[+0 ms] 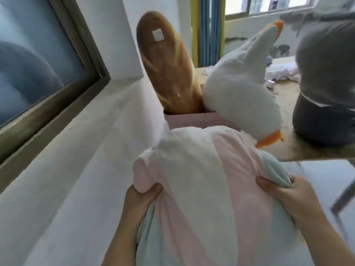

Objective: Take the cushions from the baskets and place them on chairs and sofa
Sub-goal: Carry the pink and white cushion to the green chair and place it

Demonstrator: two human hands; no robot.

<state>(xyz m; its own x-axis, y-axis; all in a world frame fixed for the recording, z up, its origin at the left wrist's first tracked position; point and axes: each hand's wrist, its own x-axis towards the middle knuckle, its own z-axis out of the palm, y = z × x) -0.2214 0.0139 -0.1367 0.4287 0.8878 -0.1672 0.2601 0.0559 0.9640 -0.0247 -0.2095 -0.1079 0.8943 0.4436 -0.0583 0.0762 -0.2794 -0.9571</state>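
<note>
Closest in: striped cushion (201, 189), pink, white and pale green bands, held up between both hands. Left hand (142, 196) grips the near left edge, thumb curled over a fold of the pink fabric. Right hand (286, 194) grips the near right corner, thumb pressed into the green band, fingers wrapped behind it. Cushion sits right between the hands, bulk of it extending away from the person, far end overlapping the basket rim in the view.

Just beyond: pink basket (194, 120) on the counter (288, 93), wedged beside the white wall. Bread-shaped cushion (167, 68) stands upright in it, leaning toward the wall. White goose plush (242, 89) with orange beak and feet lies across the basket's right side; whether it rests in the basket or only against it I cannot tell, the striped cushion hides the join. Grey cushion (326, 79) stands at the right edge of the counter, apart from the basket.

Far: window, blue and yellow curtain (207, 31), some white clutter on the counter.

Progress, as judged: early. One cushion looks lifted clear of the basket and is in hand but not placed; no chair or sofa in view. At least two more wait in the basket, plus the grey one.
</note>
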